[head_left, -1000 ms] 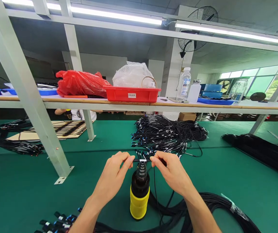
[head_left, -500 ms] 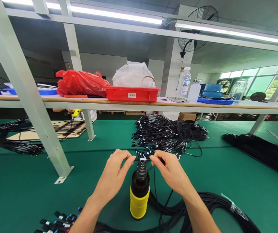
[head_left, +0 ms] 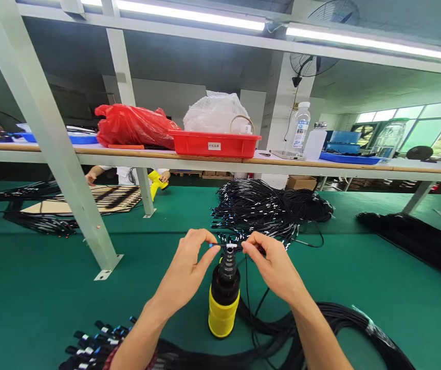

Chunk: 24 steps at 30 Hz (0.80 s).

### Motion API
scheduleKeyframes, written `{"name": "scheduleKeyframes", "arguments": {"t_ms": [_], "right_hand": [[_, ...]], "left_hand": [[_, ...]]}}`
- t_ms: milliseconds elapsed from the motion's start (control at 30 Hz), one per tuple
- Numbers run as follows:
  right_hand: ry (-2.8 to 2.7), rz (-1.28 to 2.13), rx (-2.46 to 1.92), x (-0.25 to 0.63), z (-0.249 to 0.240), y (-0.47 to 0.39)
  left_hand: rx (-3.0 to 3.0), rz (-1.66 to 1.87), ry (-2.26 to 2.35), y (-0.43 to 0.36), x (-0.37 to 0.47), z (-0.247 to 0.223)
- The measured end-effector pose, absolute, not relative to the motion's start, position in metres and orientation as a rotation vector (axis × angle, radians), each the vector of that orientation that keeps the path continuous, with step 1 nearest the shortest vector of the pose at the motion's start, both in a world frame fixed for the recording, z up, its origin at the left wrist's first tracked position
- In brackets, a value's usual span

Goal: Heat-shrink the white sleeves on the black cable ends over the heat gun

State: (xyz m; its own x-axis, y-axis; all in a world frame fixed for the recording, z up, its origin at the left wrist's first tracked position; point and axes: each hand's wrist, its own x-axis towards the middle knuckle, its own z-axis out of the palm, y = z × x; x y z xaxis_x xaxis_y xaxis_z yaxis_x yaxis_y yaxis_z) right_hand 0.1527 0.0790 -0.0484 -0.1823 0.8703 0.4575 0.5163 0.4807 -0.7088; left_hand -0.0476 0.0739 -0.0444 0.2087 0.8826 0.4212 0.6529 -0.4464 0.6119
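Observation:
A thin black cable point(head_left: 223, 245) with a blue tip stretches level between my hands. My left hand point(head_left: 184, 267) pinches its end near the blue tip, while my right hand point(head_left: 272, 264) pinches it on the other side. On the cable between them is a short white sleeve point(head_left: 231, 245), right above the nozzle of a yellow and black heat gun point(head_left: 222, 311). This gun stands upright on the green table with its stepped nozzle pointing up. Whether sleeve and nozzle touch, I cannot tell.
Behind the hands lies a big pile of black cables point(head_left: 267, 205). A cable bundle point(head_left: 340, 318) curves across the front. White posts point(head_left: 62, 149) carry a shelf with a red bin point(head_left: 216, 146). At the back left, a co-worker's hand point(head_left: 164, 176) holds a yellow tool point(head_left: 155, 184).
The cable has shifted between my fingers, so its blue tip now shows at my left hand. My view has moved slightly. The co-worker's hands and yellow tool have come into clearer sight.

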Motion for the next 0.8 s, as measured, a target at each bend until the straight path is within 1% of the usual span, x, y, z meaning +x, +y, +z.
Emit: {"name": "scheduleKeyframes", "arguments": {"t_ms": [100, 167, 233, 333, 433, 567, 667, 800], "right_hand": [[-1.744, 0.434, -1.217, 0.160, -0.058, 0.092], [-1.652, 0.366, -1.276, 0.170, -0.072, 0.106], [-1.584, 0.307, -1.337, 0.181, -0.094, 0.120], [-1.549, 0.334, -1.416, 0.200, -0.130, 0.132], [-1.523, 0.373, -1.486, 0.215, -0.158, 0.129], [-1.525, 0.431, -1.535, 0.225, -0.178, 0.115], [-1.555, 0.485, -1.549, 0.225, -0.185, 0.108], [-1.589, 0.511, -1.500, 0.219, -0.189, 0.102]], "left_hand": [[2.152, 1.190, 1.449, 0.074, -0.050, -0.043], [2.109, 1.203, 1.487, 0.075, -0.057, -0.043], [2.115, 1.078, 1.577, 0.076, -0.071, -0.048], [2.150, 0.749, 1.713, 0.079, -0.105, -0.072], [2.090, 0.489, 1.797, 0.079, -0.146, -0.115], [1.978, 0.166, 1.871, 0.069, -0.185, -0.170], [1.967, 0.039, 1.764, 0.060, -0.195, -0.194], [1.979, 0.028, 1.663, 0.055, -0.197, -0.201]]}}
